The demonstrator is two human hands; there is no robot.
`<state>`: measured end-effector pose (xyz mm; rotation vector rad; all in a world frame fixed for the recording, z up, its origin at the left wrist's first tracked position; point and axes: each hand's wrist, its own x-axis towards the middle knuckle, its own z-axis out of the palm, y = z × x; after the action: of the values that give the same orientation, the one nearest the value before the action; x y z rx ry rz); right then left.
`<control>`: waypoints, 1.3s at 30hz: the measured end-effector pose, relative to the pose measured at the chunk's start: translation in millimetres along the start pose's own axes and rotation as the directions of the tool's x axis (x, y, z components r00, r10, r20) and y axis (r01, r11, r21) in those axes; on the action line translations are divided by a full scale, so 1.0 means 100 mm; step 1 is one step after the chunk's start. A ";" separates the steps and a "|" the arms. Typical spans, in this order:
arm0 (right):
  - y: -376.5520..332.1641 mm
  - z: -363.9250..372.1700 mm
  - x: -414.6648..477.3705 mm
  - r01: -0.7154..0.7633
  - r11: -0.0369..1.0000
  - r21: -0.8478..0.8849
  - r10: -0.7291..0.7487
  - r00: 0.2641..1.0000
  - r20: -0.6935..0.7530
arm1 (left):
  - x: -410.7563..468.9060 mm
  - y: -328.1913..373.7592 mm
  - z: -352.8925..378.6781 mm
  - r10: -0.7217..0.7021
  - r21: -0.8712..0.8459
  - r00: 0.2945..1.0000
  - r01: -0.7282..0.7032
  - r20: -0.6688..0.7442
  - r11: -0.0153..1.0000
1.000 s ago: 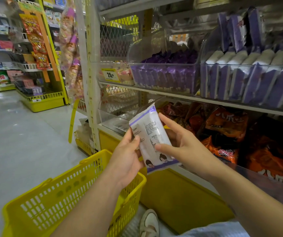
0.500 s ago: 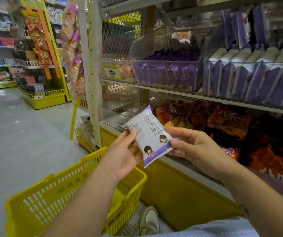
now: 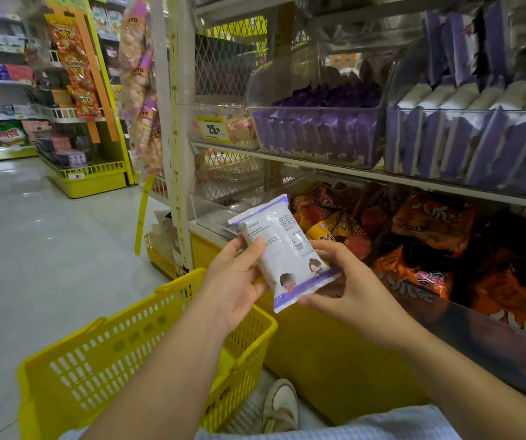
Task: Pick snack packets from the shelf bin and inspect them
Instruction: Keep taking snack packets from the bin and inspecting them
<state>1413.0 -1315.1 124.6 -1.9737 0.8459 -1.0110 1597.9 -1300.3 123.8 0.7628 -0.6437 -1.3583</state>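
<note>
Snack packet [image 3: 282,249], white with purple end seals, was held up in front of the lower shelf, printed back toward the camera. Long axis ran on a diagonal: top seal up and to the left, bottom seal down and toward the person, two small cartoon figures near the lower end.

Left hand [image 3: 234,281] gripped the packet's left long edge, thumb laid across the face near the upper half, fingers hidden behind. Right hand [image 3: 347,290] pinched the lower right corner at the bottom seal, fingertips on the edge, palm open below it. Both hands closed on the same packet; neither free.

Packet sat between the hands, roughly equal reach for each, with the left carrying more of its length. Judgement: any turn to read the other face would pivot about that diagonal, the left as the anchor.

Outward: bin of orange packets [image 3: 430,223] just behind and right, purple packets [image 3: 315,128] on the shelf above. Yellow basket [image 3: 147,354] below the left forearm, on the floor.
</note>
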 end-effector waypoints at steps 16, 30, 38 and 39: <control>-0.23 0.12 0.21 -0.362 0.734 0.575 0.257 0.931 0.259 | -0.09 -0.31 0.18 0.274 0.485 0.959 -0.204 -0.077 0.850; -0.27 0.15 0.21 -0.289 0.786 0.547 0.272 0.955 0.114 | -0.13 -0.25 0.19 0.215 0.653 0.965 -0.260 0.150 0.711; -0.30 0.13 0.14 -0.286 0.807 0.517 0.233 0.958 0.167 | -0.12 -0.16 0.13 0.300 0.667 0.954 -0.209 -0.022 0.715; -0.30 0.12 0.14 -0.292 0.807 0.513 0.234 0.956 0.176 | -0.11 -0.15 0.12 0.303 0.664 0.953 -0.206 -0.033 0.719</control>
<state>1436.0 -1307.3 149.9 -1.3732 0.6636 -0.8541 1577.8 -1291.4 119.3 1.2687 -1.0980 -0.7919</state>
